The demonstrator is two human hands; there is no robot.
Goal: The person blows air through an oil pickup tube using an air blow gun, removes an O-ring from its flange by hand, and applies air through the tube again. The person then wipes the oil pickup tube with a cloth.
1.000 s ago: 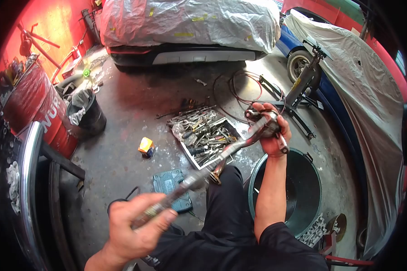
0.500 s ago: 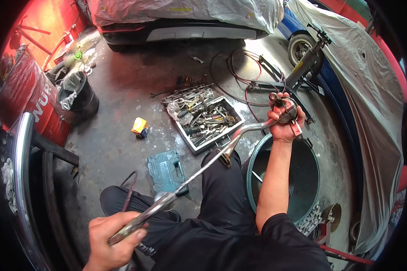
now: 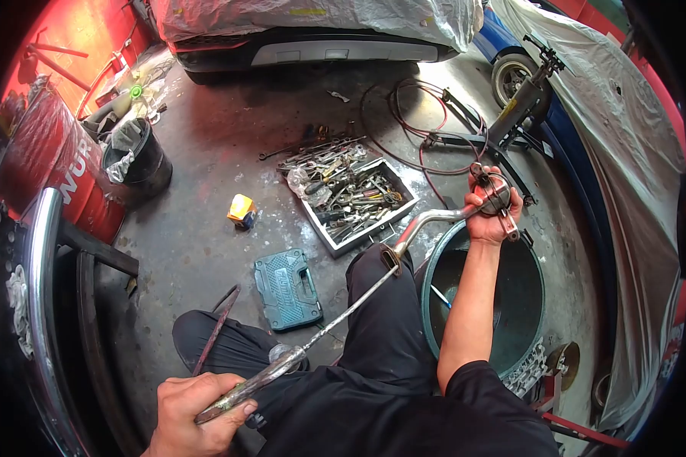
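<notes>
Bent metal pipe (image 3: 428,217) w/ a round metal part (image 3: 496,195) at its far end, held out over the lap of a seated person in dark trousers (image 3: 385,327). The near end, w/ a flat flange (image 3: 389,259), is at the R knee; can't tell if it touches. R hand (image 3: 492,219) is clamped on the round part, fingers curled round it, palm up. L hand (image 3: 198,411), well apart from the R, is closed round the thick handle of a long tool (image 3: 261,378); its thin rod slants up to the flange, but whether the tip is inside or just in front, can't tell.

Under the R forearm: big green tub (image 3: 522,305), w/ a thin light rod inside. On the floor, btwn the knees & a bit fwd: teal case (image 3: 286,288), lying flat. Beyond it, a white-rimmed tray (image 3: 321,231) full of wrenches etc., more tools heaped beside its far L side. Small yellow-&-blue box (image 3: 242,211) sits L of the tray.

Farther out, L side: black bucket (image 3: 149,174) next to a red drum (image 3: 62,177) in clear plastic; shiny metal tube (image 3: 41,247) nearer. R side: coiled hose (image 3: 394,107), black metal stand (image 3: 520,110), blue car (image 3: 575,186) partly under a gray cover (image 3: 636,145). Straight ahead: another car (image 3: 343,52), sheeted in plastic.
</notes>
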